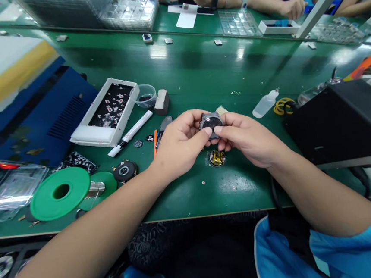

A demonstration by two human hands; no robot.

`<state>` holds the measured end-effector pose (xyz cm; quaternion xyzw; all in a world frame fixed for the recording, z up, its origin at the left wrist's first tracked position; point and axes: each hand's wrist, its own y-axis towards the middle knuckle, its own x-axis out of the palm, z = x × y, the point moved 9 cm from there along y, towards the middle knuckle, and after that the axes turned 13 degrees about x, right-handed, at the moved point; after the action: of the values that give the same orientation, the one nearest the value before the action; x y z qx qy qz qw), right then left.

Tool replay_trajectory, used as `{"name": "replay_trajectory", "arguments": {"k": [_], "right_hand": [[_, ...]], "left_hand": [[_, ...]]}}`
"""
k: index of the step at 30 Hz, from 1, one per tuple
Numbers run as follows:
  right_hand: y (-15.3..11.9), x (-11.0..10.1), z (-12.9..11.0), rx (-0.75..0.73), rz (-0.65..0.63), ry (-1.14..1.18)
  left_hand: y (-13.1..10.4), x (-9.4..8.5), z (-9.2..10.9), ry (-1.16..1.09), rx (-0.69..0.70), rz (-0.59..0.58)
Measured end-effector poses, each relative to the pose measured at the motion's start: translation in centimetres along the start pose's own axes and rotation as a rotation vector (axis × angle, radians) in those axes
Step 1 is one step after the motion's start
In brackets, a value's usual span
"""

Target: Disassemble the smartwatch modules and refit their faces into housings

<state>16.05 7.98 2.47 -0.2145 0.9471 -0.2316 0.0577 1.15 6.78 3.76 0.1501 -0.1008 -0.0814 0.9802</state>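
Note:
Between both hands, above the green table, is a round dark watch case (211, 121) with a small white and red sticker on its face. My left hand (187, 141) grips its left side, the thumb pressed on the lower face. My right hand (242, 136) closes on the right side, its thumb also on the face near the other one. Just below the hands lies a round watch part (217, 158) with a yellow film-covered middle. An orange-handled tool (155, 142) and a dark tool sit beside my left hand, partly hidden behind it.
At left are a white tray (106, 138) of small stickers, a marker pen (131, 133), a clear cup (146, 95) and a green spool (60, 193). A squeeze bottle (266, 104) and a black box (336, 119) stand at right. People work across the table.

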Motion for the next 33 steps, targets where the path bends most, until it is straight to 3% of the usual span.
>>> {"name": "replay_trajectory", "arguments": {"k": [17,33], "right_hand": [[-0.1,0.0,-0.1,0.003,0.017,-0.002],[-0.2,-0.1,-1.0,-0.131,0.062,0.004]], "left_hand": [[0.0,0.0,0.3,0.029,0.021,-0.003],[-0.2,-0.1,0.3,0.124,0.084,-0.028]]}}
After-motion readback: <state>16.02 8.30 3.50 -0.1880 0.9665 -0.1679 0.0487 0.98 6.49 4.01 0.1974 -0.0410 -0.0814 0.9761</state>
